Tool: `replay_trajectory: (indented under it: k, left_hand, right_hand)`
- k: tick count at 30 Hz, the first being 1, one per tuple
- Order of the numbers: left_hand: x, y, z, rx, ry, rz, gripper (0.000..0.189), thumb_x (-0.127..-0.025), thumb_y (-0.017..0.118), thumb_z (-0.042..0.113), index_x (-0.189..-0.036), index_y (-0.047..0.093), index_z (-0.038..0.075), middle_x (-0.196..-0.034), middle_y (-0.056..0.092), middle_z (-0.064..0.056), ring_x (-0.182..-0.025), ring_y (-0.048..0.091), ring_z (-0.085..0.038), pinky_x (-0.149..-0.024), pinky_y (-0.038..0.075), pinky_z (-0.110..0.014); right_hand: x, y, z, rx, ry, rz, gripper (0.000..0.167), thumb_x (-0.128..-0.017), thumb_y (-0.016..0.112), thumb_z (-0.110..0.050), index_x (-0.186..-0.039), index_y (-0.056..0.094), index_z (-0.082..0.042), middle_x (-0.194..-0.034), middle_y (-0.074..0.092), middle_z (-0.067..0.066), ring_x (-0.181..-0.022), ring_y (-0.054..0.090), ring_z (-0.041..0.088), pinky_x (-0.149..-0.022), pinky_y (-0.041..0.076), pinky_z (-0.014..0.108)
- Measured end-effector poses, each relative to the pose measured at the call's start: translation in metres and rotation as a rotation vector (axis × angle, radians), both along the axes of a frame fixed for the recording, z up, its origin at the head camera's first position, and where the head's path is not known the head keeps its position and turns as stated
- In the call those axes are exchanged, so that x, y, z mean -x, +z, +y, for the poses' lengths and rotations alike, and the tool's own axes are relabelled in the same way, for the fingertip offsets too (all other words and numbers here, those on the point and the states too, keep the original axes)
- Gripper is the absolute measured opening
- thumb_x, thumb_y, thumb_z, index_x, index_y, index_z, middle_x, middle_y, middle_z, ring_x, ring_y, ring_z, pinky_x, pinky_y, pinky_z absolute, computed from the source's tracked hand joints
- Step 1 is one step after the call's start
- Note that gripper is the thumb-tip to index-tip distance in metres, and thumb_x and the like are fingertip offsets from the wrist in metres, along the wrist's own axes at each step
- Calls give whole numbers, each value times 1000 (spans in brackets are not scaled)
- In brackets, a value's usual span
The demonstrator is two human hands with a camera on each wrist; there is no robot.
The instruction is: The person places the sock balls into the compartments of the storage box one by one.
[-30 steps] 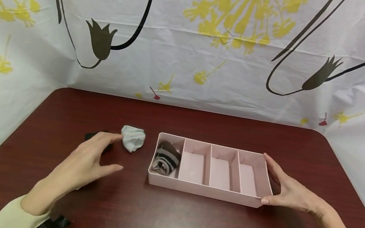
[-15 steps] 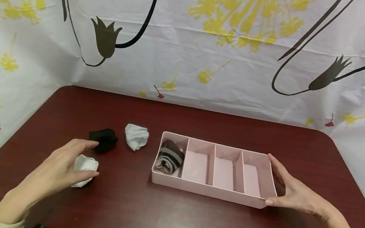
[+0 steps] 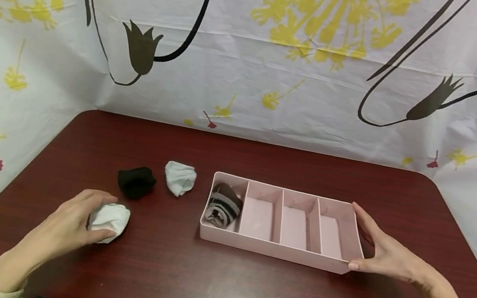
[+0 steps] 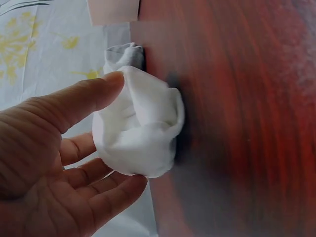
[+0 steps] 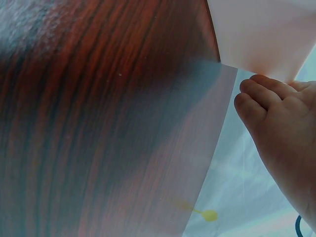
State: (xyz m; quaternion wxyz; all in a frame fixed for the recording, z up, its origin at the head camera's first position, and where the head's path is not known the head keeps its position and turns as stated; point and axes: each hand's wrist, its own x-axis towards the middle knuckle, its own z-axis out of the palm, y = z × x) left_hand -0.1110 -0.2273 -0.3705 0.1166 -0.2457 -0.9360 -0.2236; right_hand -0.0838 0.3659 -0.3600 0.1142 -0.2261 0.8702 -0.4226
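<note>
My left hand point(image 3: 63, 230) holds a rolled white sock point(image 3: 109, 222) at the table's left, thumb on one side and fingers on the other. In the left wrist view the thumb touches the upper edge of the white sock point(image 4: 143, 123), and fingertips meet its lower edge. My right hand point(image 3: 392, 256) grips the right end of a pink divided box point(image 3: 273, 250), thumb at the near corner and fingers at the far one. A rolled striped sock point(image 3: 223, 206) lies in the box's leftmost compartment; the other compartments hold nothing.
A rolled black sock point(image 3: 136, 182) lies just beyond my left hand. Farther back, left of the box, is a light grey rolled sock point(image 3: 179, 178). The dark red-brown table point(image 3: 213, 293) is bordered by a white patterned sheet point(image 3: 243, 64) behind and at the sides.
My left hand has moved left and nearer, from beside the black and grey socks to the white sock, and its fingers have closed on it. The right hand keeps its grip on the box.
</note>
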Motion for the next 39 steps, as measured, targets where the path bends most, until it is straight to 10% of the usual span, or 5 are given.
replay_trajectory:
  k: [23, 39]
  left_hand:
    - [0, -2, -2, 11, 58, -21, 39, -64, 84, 8, -98, 65, 14, -98, 63, -1, -83, 56, -17, -65, 45, -30]
    - [2, 14, 25, -106, 13, 74, 40, -62, 84, 6, -96, 66, 13, -95, 63, 3, -77, 52, -6, -63, 37, -10]
  right_hand:
    - [-2, 1, 1, -67, -50, -26, 114, -73, 77, -7, -151, -4, -24, -151, 7, 29, -125, 19, -21, -93, 30, 4]
    - [-2, 0, 1, -52, -49, -23, 115, -73, 77, -7, -151, -4, -24, -152, 7, 29, -126, 20, -20, -93, 29, 4]
